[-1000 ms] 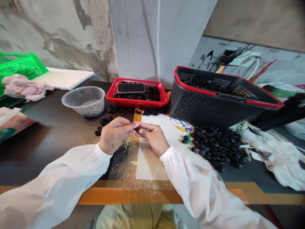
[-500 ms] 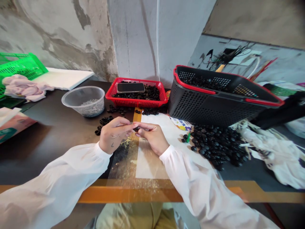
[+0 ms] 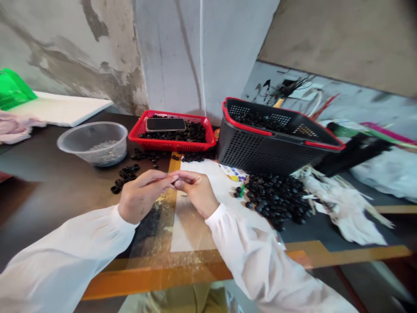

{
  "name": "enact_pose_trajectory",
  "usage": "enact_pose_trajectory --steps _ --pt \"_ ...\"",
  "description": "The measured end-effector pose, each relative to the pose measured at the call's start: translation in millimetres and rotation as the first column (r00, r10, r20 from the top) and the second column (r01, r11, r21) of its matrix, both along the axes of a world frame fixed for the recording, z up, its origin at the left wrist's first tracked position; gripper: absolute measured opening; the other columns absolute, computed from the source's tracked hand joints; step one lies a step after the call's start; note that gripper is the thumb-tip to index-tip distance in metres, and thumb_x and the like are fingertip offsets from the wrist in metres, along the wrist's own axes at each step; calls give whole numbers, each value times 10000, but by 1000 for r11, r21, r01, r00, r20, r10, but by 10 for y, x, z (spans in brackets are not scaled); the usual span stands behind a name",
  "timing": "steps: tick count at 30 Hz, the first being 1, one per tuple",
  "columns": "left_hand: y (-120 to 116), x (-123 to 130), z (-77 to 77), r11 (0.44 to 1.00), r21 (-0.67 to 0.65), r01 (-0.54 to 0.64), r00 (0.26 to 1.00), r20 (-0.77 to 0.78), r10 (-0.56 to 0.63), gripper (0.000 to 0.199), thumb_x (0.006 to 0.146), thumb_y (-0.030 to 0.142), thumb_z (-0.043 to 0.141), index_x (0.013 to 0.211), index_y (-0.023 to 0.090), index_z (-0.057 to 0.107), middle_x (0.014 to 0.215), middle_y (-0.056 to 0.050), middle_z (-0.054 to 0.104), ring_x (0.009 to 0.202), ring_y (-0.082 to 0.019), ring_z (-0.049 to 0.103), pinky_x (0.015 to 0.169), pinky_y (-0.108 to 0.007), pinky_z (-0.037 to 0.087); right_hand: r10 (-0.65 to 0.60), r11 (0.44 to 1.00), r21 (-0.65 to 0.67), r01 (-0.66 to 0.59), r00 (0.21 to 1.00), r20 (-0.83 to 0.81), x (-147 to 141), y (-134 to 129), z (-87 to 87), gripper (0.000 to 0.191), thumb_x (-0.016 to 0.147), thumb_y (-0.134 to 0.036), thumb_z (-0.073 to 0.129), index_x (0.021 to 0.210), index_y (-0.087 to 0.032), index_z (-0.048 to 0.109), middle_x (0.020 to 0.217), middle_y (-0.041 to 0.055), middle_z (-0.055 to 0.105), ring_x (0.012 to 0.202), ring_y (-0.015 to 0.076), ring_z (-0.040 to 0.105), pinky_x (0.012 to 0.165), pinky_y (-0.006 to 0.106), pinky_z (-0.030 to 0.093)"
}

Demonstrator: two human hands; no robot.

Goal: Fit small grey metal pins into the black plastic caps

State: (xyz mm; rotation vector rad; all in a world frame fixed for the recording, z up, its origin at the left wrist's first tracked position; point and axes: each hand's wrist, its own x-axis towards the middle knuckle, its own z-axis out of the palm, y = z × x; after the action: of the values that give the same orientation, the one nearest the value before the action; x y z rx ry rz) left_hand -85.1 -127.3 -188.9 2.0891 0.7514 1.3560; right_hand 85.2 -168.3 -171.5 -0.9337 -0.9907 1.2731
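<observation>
Left hand (image 3: pixel 141 198) and right hand (image 3: pixel 197 193): both grips closed, fingertips meeting on a small black round piece (image 3: pixel 173 181), mostly hidden, held for fine control above a white paper sheet (image 3: pixel 192 230), left of a loose heap of black round pieces (image 3: pixel 276 198).
</observation>
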Motion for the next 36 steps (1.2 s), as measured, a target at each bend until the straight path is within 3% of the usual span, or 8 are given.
enact_pose_trajectory --steps 4,8,13,19,21,25,29,36 --pt "88 11 97 988 137 66 997 -53 -59 259 857 317 726 1109 259 744 896 -28 703 737 -131 667 701 -229 585 36 996 78 -53 978 204 142 57 135 313 688 -343 811 983 -244 779 981 18 771 967 199 699 956 381 529" --pt "161 -22 139 980 175 89 992 -100 -73 426 881 308 691 1302 260 639 921 -32 651 704 -118 634 620 -199 553 -149 984 164 76 855 498 470 2 369 314 783 -262 715 1093 -273 761 1063 19 764 977 184 696 939 340 519" --pt "244 -45 125 984 174 34 996 -87 -19 231 943 270 578 1102 202 731 944 -56 637 680 -104 586 566 -184 471 -472 877 368 309 406 783 1219 -336 451 284 847 -141 562 987 -237 789 1028 34 773 930 196 710 888 307 517" --pt "238 26 26 963 183 196 952 -272 -142 214 952 322 577 1037 245 757 966 -49 664 791 -138 612 708 -222 486 -346 826 379 417 -155 925 1876 -753 203 320 877 -106 530 1016 -235 787 960 63 778 867 212 716 846 323 529" --pt "183 78 -3 934 208 289 894 -408 -186 224 946 370 589 1065 281 756 1008 -52 671 894 -171 624 801 -255 496 -257 841 350 413 -263 930 1926 -808 188 299 882 -128 559 1041 -246 783 1024 67 772 929 227 703 853 333 531" --pt "99 180 -60 916 213 340 818 -548 -177 272 964 414 556 1126 295 740 1071 -68 656 984 -211 621 825 -298 501 -197 888 304 345 -313 929 1819 -735 289 350 865 -115 599 1156 -245 743 1268 49 706 1123 232 646 971 341 498" --pt "161 204 -135 928 185 323 816 -551 -174 268 978 380 540 1116 271 743 1034 -73 660 977 -216 618 819 -308 493 -256 927 322 191 -305 917 1464 -394 368 314 914 -158 569 1178 -221 728 1148 64 748 1079 227 637 981 329 476" --pt "255 161 -144 926 70 371 821 -491 -292 202 954 319 590 928 217 761 944 -56 685 900 -202 630 825 -316 477 -232 955 266 133 -224 947 903 412 112 350 959 -221 541 1289 -188 653 1206 123 694 1075 244 602 944 339 470"
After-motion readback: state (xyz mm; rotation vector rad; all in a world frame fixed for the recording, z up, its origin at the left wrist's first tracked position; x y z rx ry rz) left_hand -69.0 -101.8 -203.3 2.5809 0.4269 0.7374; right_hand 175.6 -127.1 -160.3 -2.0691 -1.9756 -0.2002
